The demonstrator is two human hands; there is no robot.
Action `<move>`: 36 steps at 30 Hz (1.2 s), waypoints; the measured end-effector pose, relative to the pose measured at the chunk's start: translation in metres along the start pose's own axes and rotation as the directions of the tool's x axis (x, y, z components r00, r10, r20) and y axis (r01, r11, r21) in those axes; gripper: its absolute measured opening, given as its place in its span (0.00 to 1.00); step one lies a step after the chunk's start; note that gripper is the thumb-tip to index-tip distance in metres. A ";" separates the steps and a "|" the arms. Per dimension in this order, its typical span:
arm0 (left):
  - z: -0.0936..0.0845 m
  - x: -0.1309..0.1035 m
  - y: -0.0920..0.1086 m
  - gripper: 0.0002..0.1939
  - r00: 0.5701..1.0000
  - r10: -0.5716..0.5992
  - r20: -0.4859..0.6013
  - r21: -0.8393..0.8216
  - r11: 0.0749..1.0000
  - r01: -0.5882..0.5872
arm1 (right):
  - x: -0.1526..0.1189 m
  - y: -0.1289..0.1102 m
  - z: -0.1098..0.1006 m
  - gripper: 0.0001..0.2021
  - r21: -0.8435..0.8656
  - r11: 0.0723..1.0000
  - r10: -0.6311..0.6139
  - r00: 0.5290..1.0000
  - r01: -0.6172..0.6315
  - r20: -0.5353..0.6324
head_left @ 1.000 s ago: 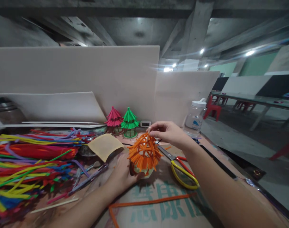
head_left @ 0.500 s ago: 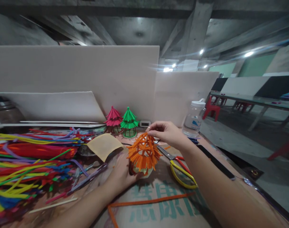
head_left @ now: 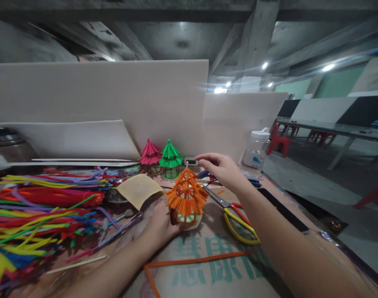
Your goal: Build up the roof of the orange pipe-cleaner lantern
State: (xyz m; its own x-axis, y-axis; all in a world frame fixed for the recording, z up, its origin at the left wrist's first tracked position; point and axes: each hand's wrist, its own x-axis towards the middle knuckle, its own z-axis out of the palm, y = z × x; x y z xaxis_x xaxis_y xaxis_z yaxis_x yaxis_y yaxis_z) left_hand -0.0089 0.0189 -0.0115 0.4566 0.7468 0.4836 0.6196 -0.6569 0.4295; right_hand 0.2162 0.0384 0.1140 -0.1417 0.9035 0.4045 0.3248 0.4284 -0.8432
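Observation:
An orange pipe-cleaner pavilion (head_left: 186,200) with a fringed, partly see-through roof is in the middle of the head view. My left hand (head_left: 160,223) is closed on its lower left side, the fingers partly hidden behind it. A thin pale stick (head_left: 187,164) pokes up from the roof's tip. My right hand (head_left: 218,165) hovers to the upper right of the roof, apart from it, fingers stretched out with nothing between them. Scissors (head_left: 235,221) with red and yellow handles lie beneath my right forearm. A bent orange pipe cleaner (head_left: 201,260) lies in front on the printed cardboard (head_left: 220,285).
Pink (head_left: 149,152) and green (head_left: 169,155) pavilions stand at the back beside a small digital timer (head_left: 191,162). Many coloured pipe cleaners (head_left: 46,215) are heaped at left, near a sandpaper-like tan square (head_left: 140,190). A clear water jug (head_left: 255,155) stands at right.
My right hand has let go of the roof's tip and moved up and right. The stick there now shows. My left hand still holds the orange pavilion, slightly turned.

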 end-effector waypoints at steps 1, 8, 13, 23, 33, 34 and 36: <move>0.000 0.000 0.000 0.19 1.000 -0.008 -0.009 0.015 1.000 0.008 | 0.000 0.000 0.000 0.14 -0.022 1.000 -0.001 1.000 0.002 0.007; 0.000 -0.003 -0.003 0.16 0.998 -0.057 0.017 0.131 0.990 0.054 | -0.004 -0.003 -0.005 0.13 -0.090 0.994 -0.061 0.998 0.063 0.021; -0.001 -0.003 -0.002 0.14 0.998 -0.062 0.008 0.152 0.987 0.060 | -0.008 -0.010 0.001 0.13 -0.096 0.990 -0.101 0.995 0.099 -0.019; -0.001 -0.003 0.000 0.13 0.996 -0.085 0.014 0.156 0.984 0.082 | -0.007 -0.004 0.012 0.15 -0.100 0.987 -0.130 0.991 0.128 -0.014; 0.000 -0.001 -0.003 0.15 0.996 -0.092 0.023 0.128 0.988 0.088 | -0.005 -0.003 0.002 0.13 -0.075 0.997 -0.012 0.999 0.015 0.047; 0.000 -0.001 -0.003 0.14 0.996 -0.084 0.026 0.117 0.990 0.080 | -0.006 -0.004 0.003 0.13 -0.061 0.998 -0.019 0.998 0.022 0.062; -0.001 -0.002 -0.003 0.12 0.997 -0.066 0.033 0.091 0.994 0.063 | -0.006 -0.003 0.005 0.14 -0.031 0.999 -0.034 0.994 0.038 0.108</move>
State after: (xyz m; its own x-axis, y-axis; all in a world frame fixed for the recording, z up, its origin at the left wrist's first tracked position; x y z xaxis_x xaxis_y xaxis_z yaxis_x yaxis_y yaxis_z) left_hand -0.0121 0.0199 -0.0133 0.4351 0.7917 0.4288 0.7026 -0.5964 0.3882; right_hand 0.2111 0.0320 0.1126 -0.2528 0.8842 0.3927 0.3480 0.4618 -0.8158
